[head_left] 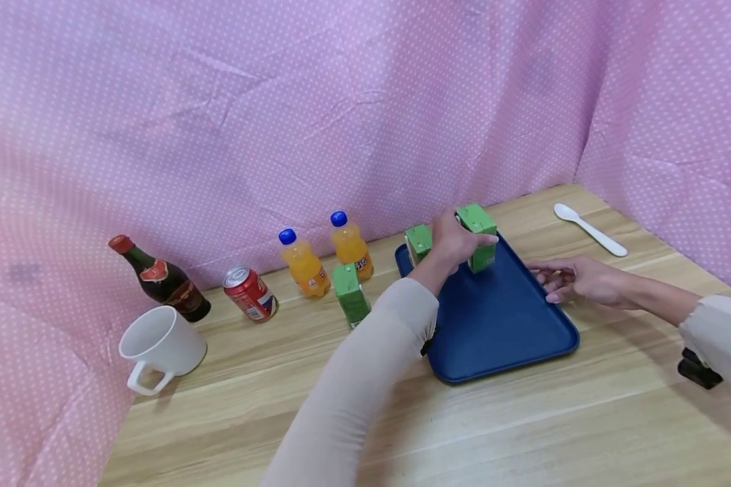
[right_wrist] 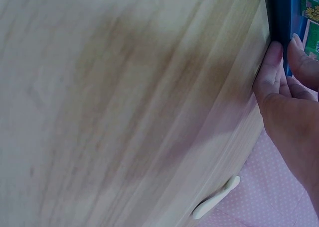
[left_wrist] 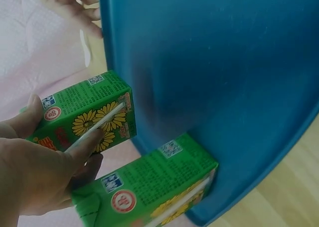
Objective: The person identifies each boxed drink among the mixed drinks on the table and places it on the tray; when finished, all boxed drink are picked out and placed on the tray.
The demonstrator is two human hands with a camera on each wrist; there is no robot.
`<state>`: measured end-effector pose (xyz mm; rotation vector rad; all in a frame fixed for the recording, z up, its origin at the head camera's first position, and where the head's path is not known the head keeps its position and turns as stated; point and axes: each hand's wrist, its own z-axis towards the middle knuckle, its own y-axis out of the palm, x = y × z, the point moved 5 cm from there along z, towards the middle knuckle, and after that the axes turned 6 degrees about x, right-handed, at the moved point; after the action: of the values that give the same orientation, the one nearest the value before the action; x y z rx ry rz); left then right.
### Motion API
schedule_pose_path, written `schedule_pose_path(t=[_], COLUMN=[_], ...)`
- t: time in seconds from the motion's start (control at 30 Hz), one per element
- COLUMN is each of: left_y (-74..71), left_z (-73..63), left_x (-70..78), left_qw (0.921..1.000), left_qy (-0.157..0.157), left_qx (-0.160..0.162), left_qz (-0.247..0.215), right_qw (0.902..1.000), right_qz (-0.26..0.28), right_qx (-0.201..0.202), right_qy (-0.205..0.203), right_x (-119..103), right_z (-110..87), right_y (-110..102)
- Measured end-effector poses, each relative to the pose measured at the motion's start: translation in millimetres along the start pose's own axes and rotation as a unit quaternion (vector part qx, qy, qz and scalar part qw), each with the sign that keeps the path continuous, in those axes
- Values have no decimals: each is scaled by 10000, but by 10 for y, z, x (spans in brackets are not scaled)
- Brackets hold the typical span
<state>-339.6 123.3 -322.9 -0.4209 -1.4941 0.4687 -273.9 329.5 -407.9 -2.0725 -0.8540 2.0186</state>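
Note:
My left hand [head_left: 453, 238] grips a green drink carton [left_wrist: 94, 110] with yellow flowers and a straw on its side, thumb on one side and fingers on the other. The carton is upright over the far right part of a blue tray [head_left: 499, 331]. Beside it, a second green drink carton [head_left: 419, 242] stands at the tray's far left corner. My right hand [head_left: 585, 279] holds the tray's right edge, with thumb and fingers on either side of the rim in the right wrist view. A third green carton [head_left: 350, 295] stands on the table left of the tray, partly behind my left sleeve.
Two orange drink bottles [head_left: 305, 265] with blue caps, a red can [head_left: 251, 295], a dark bottle [head_left: 166, 281] and a white mug [head_left: 164, 341] stand leftward along the table [head_left: 231, 419]. A white spoon [head_left: 591, 230] lies at the far right. Pink dotted cloth [head_left: 280, 122] hangs behind.

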Motion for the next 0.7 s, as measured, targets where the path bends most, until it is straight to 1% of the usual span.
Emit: schedule_pose_path(t=[0.13,0.2,0.33,0.5,0.7], left_y=[70,101,151,174,193], left_z=[-16,-19,-30,-25,-17], left_x=[-31,-47,-87,-110,-123], left_qw=[9999,9997,9995,9996,9995], left_qy=[122,209,282,285,262], left_qx=[-61,-35,44,82,-67], left_qz=[-88,-133,-118,-10,164], right_qw=[9999,9999,10000,9999,9999], right_qz=[102,117,71,89,100], right_qx=[-11,-29,-29,-67,-54], right_qy=[30,19,51,77,85], right_x=[-3,-6,-5,-4,8], right_z=[0,0,-13,-12,-8], right_y=[1,1,-3,-8,-10])
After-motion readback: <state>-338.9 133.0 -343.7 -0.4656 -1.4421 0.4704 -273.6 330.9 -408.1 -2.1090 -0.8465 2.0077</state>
